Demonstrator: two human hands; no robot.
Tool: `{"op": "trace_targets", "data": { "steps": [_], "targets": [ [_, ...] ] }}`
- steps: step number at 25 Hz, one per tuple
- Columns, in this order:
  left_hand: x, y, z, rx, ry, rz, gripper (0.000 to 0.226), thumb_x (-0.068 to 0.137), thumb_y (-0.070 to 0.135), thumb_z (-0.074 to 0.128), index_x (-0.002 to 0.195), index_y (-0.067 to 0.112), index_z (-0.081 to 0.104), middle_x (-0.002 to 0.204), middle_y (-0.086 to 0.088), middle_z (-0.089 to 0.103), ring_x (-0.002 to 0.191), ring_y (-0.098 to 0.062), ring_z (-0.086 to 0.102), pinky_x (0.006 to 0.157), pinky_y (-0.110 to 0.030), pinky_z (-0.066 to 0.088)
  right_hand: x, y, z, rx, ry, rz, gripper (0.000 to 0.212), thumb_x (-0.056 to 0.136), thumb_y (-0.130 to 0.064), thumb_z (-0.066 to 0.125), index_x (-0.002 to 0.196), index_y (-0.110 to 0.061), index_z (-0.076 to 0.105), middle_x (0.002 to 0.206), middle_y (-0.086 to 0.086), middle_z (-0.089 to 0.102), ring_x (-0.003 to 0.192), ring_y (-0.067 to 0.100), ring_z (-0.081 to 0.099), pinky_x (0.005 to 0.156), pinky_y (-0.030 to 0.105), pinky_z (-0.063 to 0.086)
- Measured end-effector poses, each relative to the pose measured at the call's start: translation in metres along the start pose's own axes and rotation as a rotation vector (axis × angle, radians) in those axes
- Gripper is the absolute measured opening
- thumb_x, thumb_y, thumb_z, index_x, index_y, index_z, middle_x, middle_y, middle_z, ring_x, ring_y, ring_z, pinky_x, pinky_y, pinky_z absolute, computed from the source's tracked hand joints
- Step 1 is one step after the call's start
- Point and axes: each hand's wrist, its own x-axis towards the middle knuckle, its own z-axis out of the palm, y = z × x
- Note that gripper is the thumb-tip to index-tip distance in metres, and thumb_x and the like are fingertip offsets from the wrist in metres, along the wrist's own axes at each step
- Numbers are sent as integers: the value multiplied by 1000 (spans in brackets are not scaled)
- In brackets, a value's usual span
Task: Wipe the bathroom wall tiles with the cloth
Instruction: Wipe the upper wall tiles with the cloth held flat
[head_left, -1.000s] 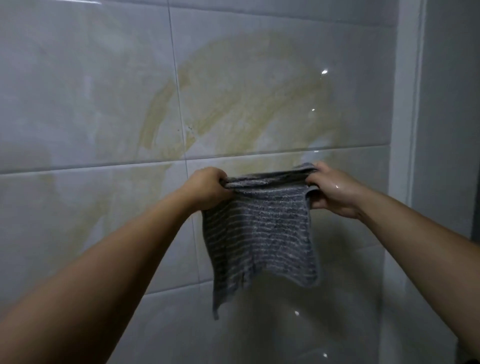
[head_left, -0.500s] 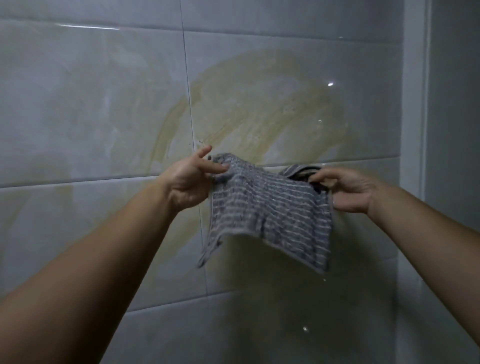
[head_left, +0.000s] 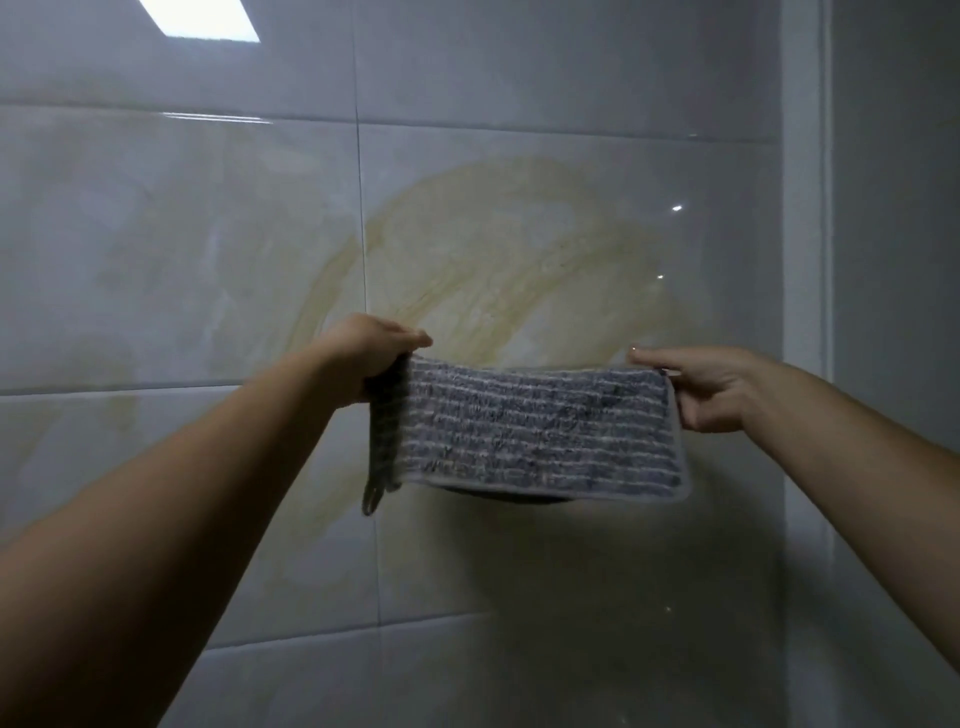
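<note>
Before the yellowish smear (head_left: 498, 260) on the wall tiles (head_left: 156, 249), a grey striped cloth (head_left: 535, 431) hangs folded and stretched wide; whether it touches the tiles cannot be told. At the cloth's left end the left hand (head_left: 369, 358) grips its upper corner with curled fingers, a loose flap drooping below. At its right end the right hand (head_left: 711, 387) pinches the upper edge between thumb and fingers. Right of the cloth runs a pale corner strip (head_left: 802, 260). High above the cloth, toward the left, a bright reflection (head_left: 200, 21) shines on the tiles.
</note>
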Motion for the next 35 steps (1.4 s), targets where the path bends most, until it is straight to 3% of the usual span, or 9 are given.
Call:
{"op": "trace_targets", "data": {
  "steps": [4,10,14,22,25,27,30,32,35],
  "targets": [
    [-4,19,-7,-318,-293,-39,28,91,11,60,119,11,62,117,-11,61,98,-23,62,77,-33,52,1,-24,-19,-101,-116,-115,39,79,12,54,113,-5,60,117,15,57,101,24,59,71,32,60],
    [2,29,12,542,259,408,22,95,19,60,113,11,69,87,9,60,77,-4,57,65,-17,48,19,-49,-16,-744,183,-470,18,98,-10,52,107,-5,67,87,11,65,74,23,62,63,33,55],
    [17,36,1,736,423,409,12,97,40,56,96,33,66,89,9,53,92,-13,49,85,-36,49,25,-63,-7,-1121,464,-606,23,97,-37,54,96,-22,71,86,5,68,68,29,65,67,41,59],
    [36,90,-20,-85,142,35,20,99,15,58,84,3,60,59,-6,62,42,-12,58,39,-20,49,40,-102,31,-331,595,-556,20,90,-13,67,103,1,68,38,4,54,35,15,58,35,17,35],
    [39,103,-22,-404,-14,6,18,104,13,46,96,4,60,61,-6,70,42,-10,63,45,-19,52,48,-108,49,4,401,-520,33,101,-11,48,131,1,51,87,15,72,36,12,61,29,17,41],
    [48,106,-17,-512,-22,59,23,107,13,39,105,2,58,91,-11,74,56,-12,69,55,-20,56,55,-113,61,142,349,-560,38,104,-10,38,139,2,42,120,22,64,54,17,68,41,17,50],
    [75,104,-3,-575,137,209,26,106,20,40,106,0,57,107,-13,72,95,-23,72,90,-35,57,73,-122,74,266,403,-634,32,102,-8,39,131,3,51,115,20,66,84,27,69,54,21,56],
    [97,98,6,-410,387,439,17,104,21,47,106,14,62,93,-5,74,91,-22,71,91,-42,56,90,-124,80,297,471,-695,17,99,-8,48,108,-3,61,102,14,70,78,23,70,64,26,58],
    [111,84,21,-115,604,721,28,101,19,52,128,20,51,110,4,64,98,-13,58,91,-31,47,112,-117,85,18,574,-910,26,94,-14,58,119,-18,57,104,2,68,79,16,66,71,29,57]
  ]
}}
